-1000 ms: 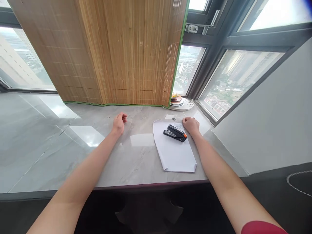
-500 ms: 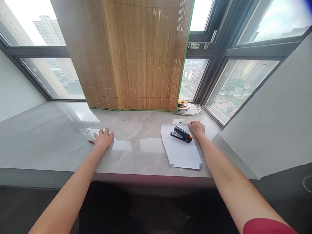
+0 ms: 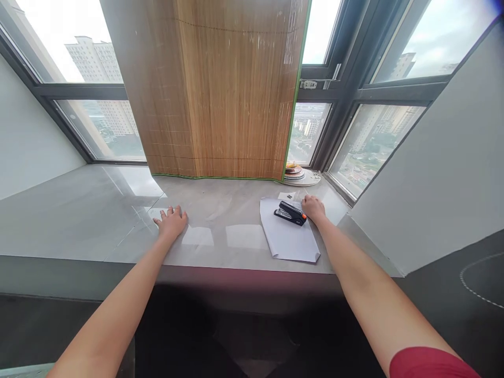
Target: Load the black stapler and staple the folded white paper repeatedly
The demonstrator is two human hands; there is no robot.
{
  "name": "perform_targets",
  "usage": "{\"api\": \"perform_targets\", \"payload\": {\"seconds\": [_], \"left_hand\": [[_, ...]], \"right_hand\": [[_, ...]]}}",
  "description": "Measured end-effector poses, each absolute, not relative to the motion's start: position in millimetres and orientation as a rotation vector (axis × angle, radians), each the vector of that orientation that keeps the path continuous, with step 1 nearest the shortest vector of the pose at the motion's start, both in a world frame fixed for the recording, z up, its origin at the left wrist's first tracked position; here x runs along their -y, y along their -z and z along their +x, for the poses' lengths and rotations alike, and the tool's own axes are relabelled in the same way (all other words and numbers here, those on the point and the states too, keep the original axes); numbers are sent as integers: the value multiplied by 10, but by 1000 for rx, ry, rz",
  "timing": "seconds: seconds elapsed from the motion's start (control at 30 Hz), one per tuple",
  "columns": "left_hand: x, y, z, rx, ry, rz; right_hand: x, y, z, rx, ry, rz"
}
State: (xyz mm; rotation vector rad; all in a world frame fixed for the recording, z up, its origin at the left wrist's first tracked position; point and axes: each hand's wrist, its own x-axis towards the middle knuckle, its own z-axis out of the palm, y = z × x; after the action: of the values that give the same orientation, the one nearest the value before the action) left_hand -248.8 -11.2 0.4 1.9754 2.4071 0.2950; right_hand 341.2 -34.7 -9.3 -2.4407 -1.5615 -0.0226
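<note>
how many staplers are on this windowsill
1. The black stapler lies on the white paper, just left of the right hand. No other shows, though the bamboo blind could hide something behind it.

Can see a black stapler (image 3: 290,213) with an orange bit at its right end, lying slanted on the far part of some white paper (image 3: 292,241). Can see that paper mostly flat, right of the middle, near corners curled up a bit.
</note>
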Motion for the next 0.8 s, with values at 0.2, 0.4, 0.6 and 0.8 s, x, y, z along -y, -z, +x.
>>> {"api": "perform_targets", "payload": {"seconds": [0.2,0.4,0.6,0.8], "left_hand": [[142,-40,-2468,-2372,-260,1973],[249,-20,-2697,-2232,-85,2141],[436,1,-2980,-2558,-197,1878],[454,-104,-3276,-2372,-22,1965]], "right_hand": [[321,34,3155,1663,121,-2336],[177,8,2974,2015,-42,-2182],[127,-37,2442,2222,-108,-2117],[-218,-15,1174,2433,-194,-1908]]}}
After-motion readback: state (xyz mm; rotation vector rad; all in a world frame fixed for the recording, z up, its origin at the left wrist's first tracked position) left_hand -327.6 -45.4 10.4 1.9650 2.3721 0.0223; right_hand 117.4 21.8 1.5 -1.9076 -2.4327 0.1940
